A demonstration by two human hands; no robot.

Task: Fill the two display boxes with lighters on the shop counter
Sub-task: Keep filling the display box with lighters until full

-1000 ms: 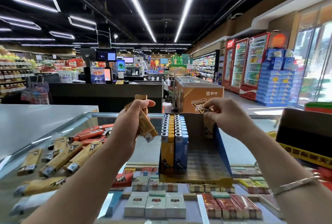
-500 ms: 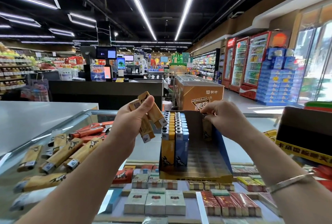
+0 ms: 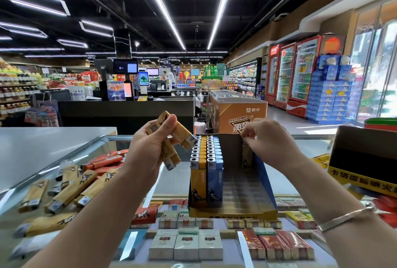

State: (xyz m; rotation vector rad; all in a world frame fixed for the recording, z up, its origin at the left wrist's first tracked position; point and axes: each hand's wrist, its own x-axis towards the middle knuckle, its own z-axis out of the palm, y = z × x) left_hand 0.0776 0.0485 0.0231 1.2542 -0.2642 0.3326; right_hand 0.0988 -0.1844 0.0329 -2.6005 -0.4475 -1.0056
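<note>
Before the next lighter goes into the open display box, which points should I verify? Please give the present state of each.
1. Left hand holds spare yellow lighters: ok.
2. Right hand is free for the next one: cannot tell; it is at the box's back wall, fingers pinched.
3. Display box has empty space: ok, only two rows stand at its left.
4. Filled rows upright: ok.
5. More loose lighters on the glass counter: ok.
6. Second display box filled: cannot tell.

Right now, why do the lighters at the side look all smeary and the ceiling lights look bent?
In the head view, the loose lighters near the left edge are blurred; the boxed lighters in the middle are sharper; the wide-angle lens bends the ceiling light strips.
</note>
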